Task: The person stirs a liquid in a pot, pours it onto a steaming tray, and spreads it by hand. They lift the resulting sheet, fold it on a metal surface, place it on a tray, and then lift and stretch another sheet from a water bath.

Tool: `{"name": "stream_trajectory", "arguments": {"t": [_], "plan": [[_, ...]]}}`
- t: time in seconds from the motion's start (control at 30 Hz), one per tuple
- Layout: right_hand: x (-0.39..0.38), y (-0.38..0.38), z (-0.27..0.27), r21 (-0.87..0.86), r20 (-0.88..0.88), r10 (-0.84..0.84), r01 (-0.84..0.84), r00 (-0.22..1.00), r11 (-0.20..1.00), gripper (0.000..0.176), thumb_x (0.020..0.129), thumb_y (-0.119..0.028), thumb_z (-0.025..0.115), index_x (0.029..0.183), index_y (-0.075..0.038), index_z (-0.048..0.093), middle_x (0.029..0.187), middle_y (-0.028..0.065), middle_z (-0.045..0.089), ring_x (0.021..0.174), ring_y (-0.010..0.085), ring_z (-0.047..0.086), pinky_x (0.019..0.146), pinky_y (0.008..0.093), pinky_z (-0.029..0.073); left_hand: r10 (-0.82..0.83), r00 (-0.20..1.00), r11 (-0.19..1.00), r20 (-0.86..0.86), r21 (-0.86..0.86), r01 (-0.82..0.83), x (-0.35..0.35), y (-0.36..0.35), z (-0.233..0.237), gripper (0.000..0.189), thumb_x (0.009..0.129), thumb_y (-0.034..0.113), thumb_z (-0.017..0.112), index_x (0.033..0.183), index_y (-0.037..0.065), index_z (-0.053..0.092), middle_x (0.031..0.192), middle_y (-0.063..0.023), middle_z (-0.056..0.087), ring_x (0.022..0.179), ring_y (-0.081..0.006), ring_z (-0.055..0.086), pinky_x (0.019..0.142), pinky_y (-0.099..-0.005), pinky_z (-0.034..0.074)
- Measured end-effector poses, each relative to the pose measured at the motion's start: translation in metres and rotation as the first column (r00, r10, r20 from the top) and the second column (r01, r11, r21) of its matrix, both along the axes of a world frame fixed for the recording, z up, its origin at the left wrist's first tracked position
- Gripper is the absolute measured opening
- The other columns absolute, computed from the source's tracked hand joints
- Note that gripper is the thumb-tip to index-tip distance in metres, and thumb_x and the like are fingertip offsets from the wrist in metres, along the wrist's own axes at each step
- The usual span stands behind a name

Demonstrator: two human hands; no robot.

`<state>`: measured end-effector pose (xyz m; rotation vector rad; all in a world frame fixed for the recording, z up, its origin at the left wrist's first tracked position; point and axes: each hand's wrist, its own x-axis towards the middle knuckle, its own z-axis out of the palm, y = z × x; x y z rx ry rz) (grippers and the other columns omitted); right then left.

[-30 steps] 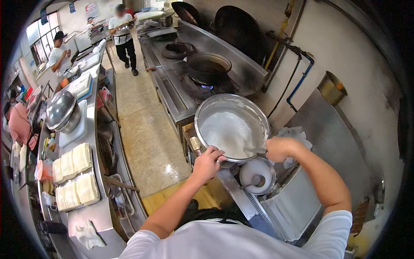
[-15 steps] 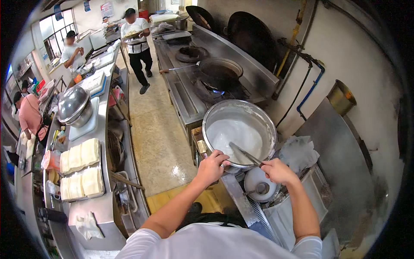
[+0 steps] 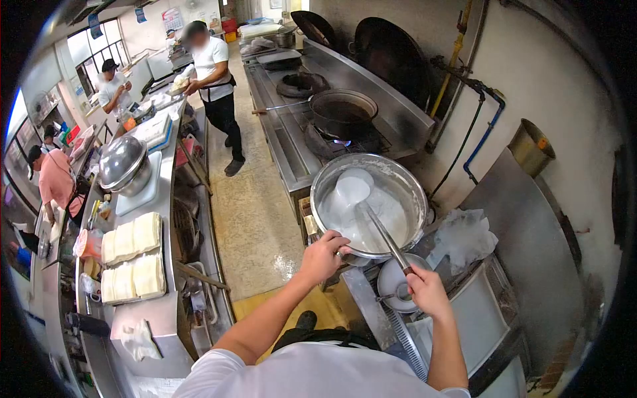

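Observation:
A large steel bowl (image 3: 411,182) holds white batter (image 3: 388,215) beside the stove. My left hand (image 3: 325,255) grips the bowl's near rim. My right hand (image 3: 424,288) holds the long handle of a ladle (image 3: 352,189), whose white-coated cup is lifted above the batter at the bowl's far left. Just below the bowl sits a small white-coated dish (image 3: 395,278) with a metal utensil in it, partly hidden by my right hand.
A lit burner carries a dark wok (image 3: 342,109) behind the bowl. A crumpled white cloth (image 3: 464,235) lies to the right. Across the aisle, a steel counter (image 3: 149,325) holds trays of pale folded sheets (image 3: 133,255) and a domed lid (image 3: 119,162). A person (image 3: 215,79) walks up the aisle; others stand far left.
My right hand has drawn back toward me and raised the ladle cup out of the batter. The person in the aisle has come closer. My left hand stays on the rim.

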<state>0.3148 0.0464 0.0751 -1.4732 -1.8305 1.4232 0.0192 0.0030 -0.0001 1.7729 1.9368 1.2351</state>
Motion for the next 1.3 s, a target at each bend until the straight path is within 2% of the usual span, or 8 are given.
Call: {"name": "stream_trajectory", "arguments": {"t": [0.33, 0.43, 0.6, 0.7, 0.73, 0.83, 1.07, 1.3], "plan": [[0.021, -0.038, -0.034, 0.259, -0.024, -0.096, 0.099, 0.995, 0.961, 0.045, 0.098, -0.014, 0.064, 0.139, 0.003, 0.059, 0.097, 0.0202, 0.074, 0.086, 0.0259, 0.072, 0.081, 0.0379, 0.055, 0.063, 0.993, 0.995, -0.099, -0.075, -0.070, 0.012, 0.008, 0.004, 0.022, 0.090, 0.021, 0.073, 0.108, 0.009, 0.076, 0.114, -0.0096, 0.070, 0.097, -0.0336, 0.071, 0.083, -0.0439, 0.057], [0.026, -0.047, -0.048, 0.375, -0.037, -0.091, 0.098, 0.995, 0.922, 0.043, 0.098, -0.011, 0.063, 0.138, 0.003, 0.060, 0.090, 0.0097, 0.071, 0.078, 0.0136, 0.064, 0.075, 0.0306, 0.053, 0.007, 0.964, 1.000, -0.267, 0.025, 0.000, 0.047, 0.012, 0.029, 0.025, 0.088, 0.022, 0.076, 0.111, 0.013, 0.077, 0.114, -0.0096, 0.071, 0.096, -0.0316, 0.069, 0.082, -0.0429, 0.058], [0.043, -0.062, -0.048, 0.612, 0.032, -0.049, 0.019, 0.998, 0.791, 0.046, 0.097, -0.009, 0.063, 0.139, 0.008, 0.057, 0.104, 0.0166, 0.074, 0.079, 0.0170, 0.068, 0.074, 0.0331, 0.056, -0.393, 0.858, 0.879, -0.331, 0.138, 0.456, 0.134, 0.031, 0.044, 0.030, 0.075, 0.018, 0.078, 0.104, 0.011, 0.076, 0.138, -0.0126, 0.061, 0.132, -0.0375, 0.053, 0.111, -0.0546, 0.041], [0.055, -0.078, -0.038, 0.339, -0.171, -0.061, 0.117, 0.983, 0.933, 0.049, 0.098, -0.009, 0.062, 0.144, 0.006, 0.054, 0.111, 0.0190, 0.074, 0.076, 0.0175, 0.070, 0.067, 0.0303, 0.055, -0.558, 0.731, 0.734, -0.394, 0.177, 0.655, 0.162, 0.045, 0.036, 0.022, 0.072, 0.016, 0.077, 0.093, 0.010, 0.074, 0.146, -0.0138, 0.057, 0.143, -0.0376, 0.044, 0.119, -0.0590, 0.031], [0.056, -0.083, -0.023, 0.026, -0.322, -0.173, 0.191, 0.931, 0.981, 0.052, 0.101, -0.011, 0.061, 0.149, 0.004, 0.049, 0.115, 0.0194, 0.073, 0.072, 0.0173, 0.070, 0.060, 0.0263, 0.052, -0.596, 0.692, 0.684, -0.407, 0.195, 0.703, 0.163, 0.056, 0.027, 0.018, 0.072, 0.015, 0.077, 0.089, 0.010, 0.073, 0.148, -0.0132, 0.057, 0.145, -0.0375, 0.043, 0.120, -0.0598, 0.030], [0.077, -0.073, -0.011, -0.406, -0.749, -0.390, 0.095, 0.535, 0.909, 0.052, 0.105, -0.021, 0.056, 0.150, 0.004, 0.046, 0.113, 0.0190, 0.071, 0.070, 0.0209, 0.071, 0.053, 0.0299, 0.056, -0.664, 0.676, 0.616, -0.320, 0.280, 0.737, 0.166, 0.073, 0.027, 0.014, 0.070, 0.012, 0.078, 0.077, 0.008, 0.067, 0.147, -0.0121, 0.059, 0.145, -0.0396, 0.044, 0.121, -0.0597, 0.032], [0.089, -0.035, -0.159, -0.543, -0.320, -0.573, 0.349, 0.754, 0.763, 0.044, 0.107, -0.018, 0.053, 0.145, 0.004, 0.047, 0.117, 0.0171, 0.068, 0.073, 0.0254, 0.072, 0.055, 0.0365, 0.059, -0.682, 0.716, 0.696, 0.147, 0.431, 0.574, 0.155, 0.096, 0.067, 0.019, 0.066, -0.008, 0.073, 0.075, 0.006, 0.065, 0.139, -0.0155, 0.066, 0.141, -0.0414, 0.050, 0.114, -0.0512, 0.041], [0.052, -0.022, -0.251, -0.826, -0.226, -0.859, 0.377, 0.459, 0.419, 0.026, 0.102, -0.012, 0.054, 0.125, -0.001, 0.048, 0.113, 0.0148, 0.055, 0.093, 0.0447, 0.068, 0.071, 0.0600, 0.060, -0.544, 0.702, 0.835, 0.459, 0.383, 0.396, 0.123, 0.141, 0.083, 0.025, 0.073, -0.016, 0.055, 0.081, 0.002, 0.069, 0.133, -0.0161, 0.070, 0.137, -0.0361, 0.056, 0.111, -0.0451, 0.045]]}}
